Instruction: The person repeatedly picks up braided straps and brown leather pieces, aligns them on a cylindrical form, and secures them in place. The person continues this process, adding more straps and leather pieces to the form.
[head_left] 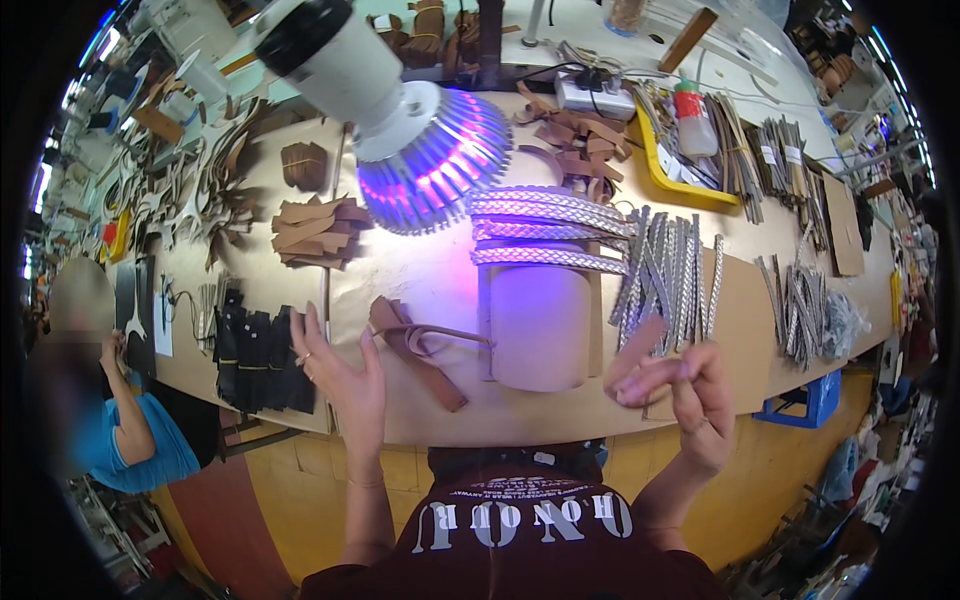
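Head-worn fisheye, facing down, fairly near table (410, 275).

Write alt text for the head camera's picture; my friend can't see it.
A person's right hand holds a small brown strip, the left hand open, over a tan worktable. Between them is a rounded tan piece with woven silver straps at its far edge, near a white lamp glowing purple.

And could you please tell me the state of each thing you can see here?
Lamp: lit, glowing purple
Left hand: open, fingers spread
Right hand: fingers bent, apparently pinching a brown strip
Silver braids near the lamp: side by side
Black strips: bundled
Brown bundle: banded
Yellow tray: uncovered, filled
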